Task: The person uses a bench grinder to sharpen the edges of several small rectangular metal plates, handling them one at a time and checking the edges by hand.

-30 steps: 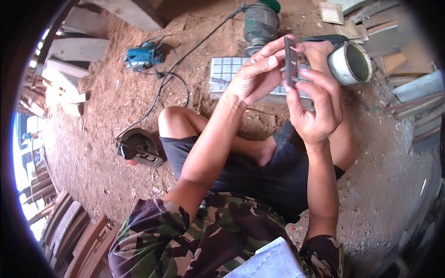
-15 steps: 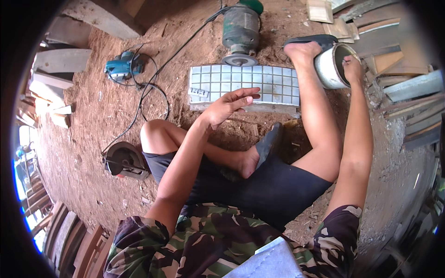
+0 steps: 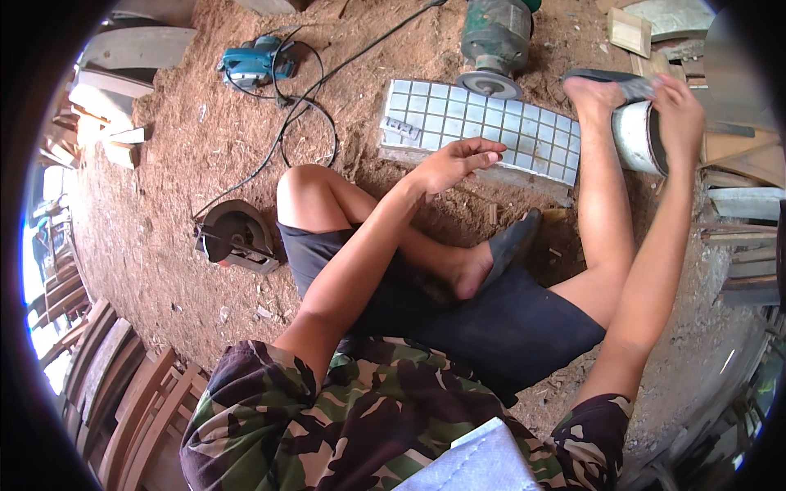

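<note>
Above the white bucket point(image 3: 632, 141), my right hand point(image 3: 681, 119) pinches a small flat greyish piece point(image 3: 637, 88), blurred and too unclear to name. My left hand point(image 3: 458, 167) hovers over the near edge of a block topped with white square tiles point(image 3: 509, 123). Its fingers are loosely stretched out and it holds nothing. On the left end of the tiles lies a small slotted metal plate point(image 3: 402, 128). A green bench grinder point(image 3: 494, 39) stands just behind the tiles, its grinding disc point(image 3: 490, 84) facing me.
On the dusty ground to the left lie a blue power planer point(image 3: 252, 65) with a looped black cable point(image 3: 286, 123) and a circular saw point(image 3: 236, 237). Timber pieces are stacked at the left point(image 3: 135, 409) and right point(image 3: 745, 204). My sandalled feet flank the tiled block.
My right hand has come up out of the bucket with the flat greyish piece. My left hand stays over the tiles, fingers still apart. The whole view has shifted, moving things rightward.
</note>
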The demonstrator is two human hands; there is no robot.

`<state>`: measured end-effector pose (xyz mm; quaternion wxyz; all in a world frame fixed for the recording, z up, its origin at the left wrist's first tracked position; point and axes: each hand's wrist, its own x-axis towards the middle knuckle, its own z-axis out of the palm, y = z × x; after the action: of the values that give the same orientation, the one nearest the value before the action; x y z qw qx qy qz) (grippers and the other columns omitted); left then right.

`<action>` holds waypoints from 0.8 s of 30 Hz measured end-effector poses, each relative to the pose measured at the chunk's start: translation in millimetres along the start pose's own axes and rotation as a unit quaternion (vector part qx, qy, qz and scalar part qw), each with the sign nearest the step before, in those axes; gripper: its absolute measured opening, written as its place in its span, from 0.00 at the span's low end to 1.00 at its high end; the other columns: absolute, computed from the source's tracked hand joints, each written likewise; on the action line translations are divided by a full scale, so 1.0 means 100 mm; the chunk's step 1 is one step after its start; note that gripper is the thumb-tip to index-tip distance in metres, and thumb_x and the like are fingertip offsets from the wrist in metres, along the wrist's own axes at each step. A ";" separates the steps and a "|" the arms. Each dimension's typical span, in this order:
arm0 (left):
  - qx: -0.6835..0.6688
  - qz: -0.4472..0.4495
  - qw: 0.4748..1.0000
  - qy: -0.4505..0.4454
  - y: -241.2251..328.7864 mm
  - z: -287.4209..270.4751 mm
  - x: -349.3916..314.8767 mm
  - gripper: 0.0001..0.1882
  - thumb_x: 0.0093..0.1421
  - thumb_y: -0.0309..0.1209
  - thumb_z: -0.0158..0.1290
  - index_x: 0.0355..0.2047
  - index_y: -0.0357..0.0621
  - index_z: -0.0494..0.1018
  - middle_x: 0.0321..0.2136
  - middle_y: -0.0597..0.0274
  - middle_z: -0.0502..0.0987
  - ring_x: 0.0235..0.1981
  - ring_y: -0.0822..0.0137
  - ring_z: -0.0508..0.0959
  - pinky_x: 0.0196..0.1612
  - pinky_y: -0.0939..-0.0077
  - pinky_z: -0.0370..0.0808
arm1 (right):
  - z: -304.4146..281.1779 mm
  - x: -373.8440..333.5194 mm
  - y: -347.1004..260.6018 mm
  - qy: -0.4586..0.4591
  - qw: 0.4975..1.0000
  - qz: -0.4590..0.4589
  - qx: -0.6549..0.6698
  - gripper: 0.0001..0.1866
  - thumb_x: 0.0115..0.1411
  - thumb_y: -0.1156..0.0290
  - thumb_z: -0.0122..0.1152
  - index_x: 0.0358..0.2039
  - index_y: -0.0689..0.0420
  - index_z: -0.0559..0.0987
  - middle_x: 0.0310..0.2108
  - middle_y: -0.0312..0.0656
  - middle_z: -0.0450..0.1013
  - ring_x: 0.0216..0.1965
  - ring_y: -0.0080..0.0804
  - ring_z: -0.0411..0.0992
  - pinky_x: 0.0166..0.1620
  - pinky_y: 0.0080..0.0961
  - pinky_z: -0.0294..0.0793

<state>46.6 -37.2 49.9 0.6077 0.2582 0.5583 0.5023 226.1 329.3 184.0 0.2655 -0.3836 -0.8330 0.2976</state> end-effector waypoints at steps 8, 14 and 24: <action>-0.005 0.013 0.998 0.054 -0.04 -0.17 -0.12 0.20 0.74 0.45 0.54 0.58 0.50 0.77 0.52 0.70 0.81 0.52 0.73 0.75 0.54 0.71 0.70 | 0.96 -0.58 -1.04 -0.038 0.995 -0.027 0.088 0.09 0.66 0.72 0.67 0.45 0.61 0.84 0.36 0.43 0.85 0.36 0.25 0.83 0.42 0.21 0.78; -0.025 0.041 0.993 0.106 -0.09 -0.22 0.00 0.15 0.72 0.45 0.56 0.50 0.49 0.80 0.47 0.72 0.83 0.49 0.74 0.77 0.54 0.71 0.70 | 1.30 -0.98 -0.90 0.034 0.978 -0.041 0.201 0.07 0.66 0.77 0.66 0.43 0.63 0.84 0.37 0.41 0.85 0.39 0.23 0.82 0.45 0.20 0.78; 0.004 0.040 0.991 0.128 -0.25 -0.28 0.16 0.13 0.72 0.44 0.57 0.47 0.50 0.80 0.43 0.74 0.83 0.45 0.77 0.76 0.51 0.75 0.70 | 1.48 -0.85 -0.56 -0.043 0.985 -0.066 0.153 0.07 0.67 0.78 0.64 0.44 0.62 0.84 0.38 0.40 0.85 0.42 0.23 0.82 0.47 0.18 0.78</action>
<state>26.3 -39.2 14.4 0.5103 0.2160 0.6224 0.5528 148.5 188.5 104.3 0.3041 -0.2697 -0.8116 0.4197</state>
